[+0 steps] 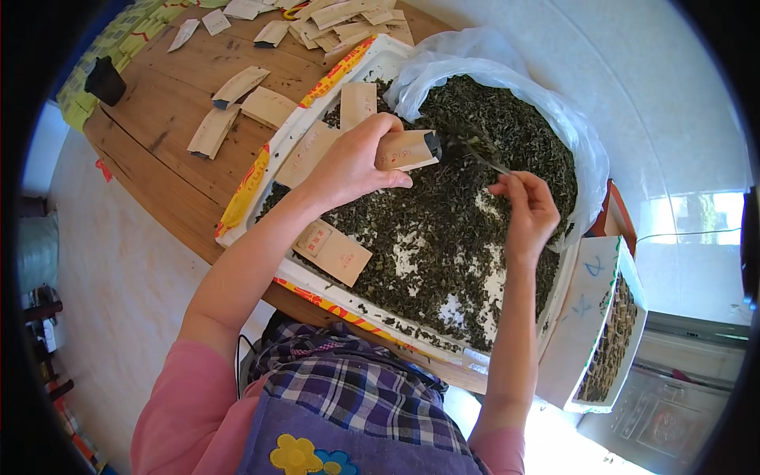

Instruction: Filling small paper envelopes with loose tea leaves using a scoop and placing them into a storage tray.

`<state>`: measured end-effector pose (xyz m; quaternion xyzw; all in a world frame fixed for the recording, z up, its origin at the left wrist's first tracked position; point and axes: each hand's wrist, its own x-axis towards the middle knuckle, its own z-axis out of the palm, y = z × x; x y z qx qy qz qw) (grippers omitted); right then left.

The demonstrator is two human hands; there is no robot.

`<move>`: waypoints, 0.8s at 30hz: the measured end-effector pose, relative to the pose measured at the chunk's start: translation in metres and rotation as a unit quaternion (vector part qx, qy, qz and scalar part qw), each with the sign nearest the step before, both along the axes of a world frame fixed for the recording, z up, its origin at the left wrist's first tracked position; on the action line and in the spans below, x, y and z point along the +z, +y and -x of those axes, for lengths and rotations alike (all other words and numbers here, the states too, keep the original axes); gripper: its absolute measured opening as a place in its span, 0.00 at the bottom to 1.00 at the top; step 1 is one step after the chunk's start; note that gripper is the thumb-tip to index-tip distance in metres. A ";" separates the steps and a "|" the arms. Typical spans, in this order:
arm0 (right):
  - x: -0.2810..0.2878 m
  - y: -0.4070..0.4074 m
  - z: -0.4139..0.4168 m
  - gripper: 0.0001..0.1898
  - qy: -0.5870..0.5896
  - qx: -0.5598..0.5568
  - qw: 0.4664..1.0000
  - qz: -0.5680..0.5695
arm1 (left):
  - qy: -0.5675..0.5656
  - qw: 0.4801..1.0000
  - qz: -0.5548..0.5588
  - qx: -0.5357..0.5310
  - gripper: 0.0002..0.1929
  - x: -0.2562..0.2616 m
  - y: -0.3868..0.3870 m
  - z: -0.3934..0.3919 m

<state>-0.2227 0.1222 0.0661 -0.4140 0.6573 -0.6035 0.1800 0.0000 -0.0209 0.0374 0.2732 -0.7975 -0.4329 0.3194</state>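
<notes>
My left hand (350, 160) grips a small tan paper packet (405, 152), whose dark-lined open end points right. A thin spoon (491, 160) is pinched by its handle in my right hand (530, 208); dried leaf bits cover its bowl, just right of the packet's mouth. Under both hands spreads a heap of dark dried leaves (415, 231), like tea, in a white foam tray (356, 323) edged with yellow and red tape. More leaves fill a clear plastic bag (579, 136) lying open at the tray's far right. Other tan packets (333, 252) lie on the leaves near my left arm.
Several more packets (267, 107) lie on the wooden table (172, 142), with a pile of them (350, 24) at the back. A black cup (105, 82) stands near green packages (133, 41). Against the tray's right side leans a white box (585, 297) with brown contents.
</notes>
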 end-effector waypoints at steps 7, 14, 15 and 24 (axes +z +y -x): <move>0.048 0.017 -0.030 0.04 0.119 0.074 0.987 -0.082 | -0.043 0.998 -0.006 -0.053 0.30 0.006 0.007 0.003; 0.072 0.006 -0.053 0.10 0.543 0.110 0.832 0.018 | -0.081 0.991 -0.045 -0.091 0.32 0.005 0.010 0.004; 0.073 0.006 -0.055 0.10 0.543 0.111 0.832 0.017 | -0.081 0.992 -0.046 -0.091 0.32 0.005 0.010 0.005; 0.075 0.011 -0.063 0.12 0.619 0.100 0.778 0.039 | -0.041 0.992 -0.063 -0.096 0.31 0.005 0.011 0.008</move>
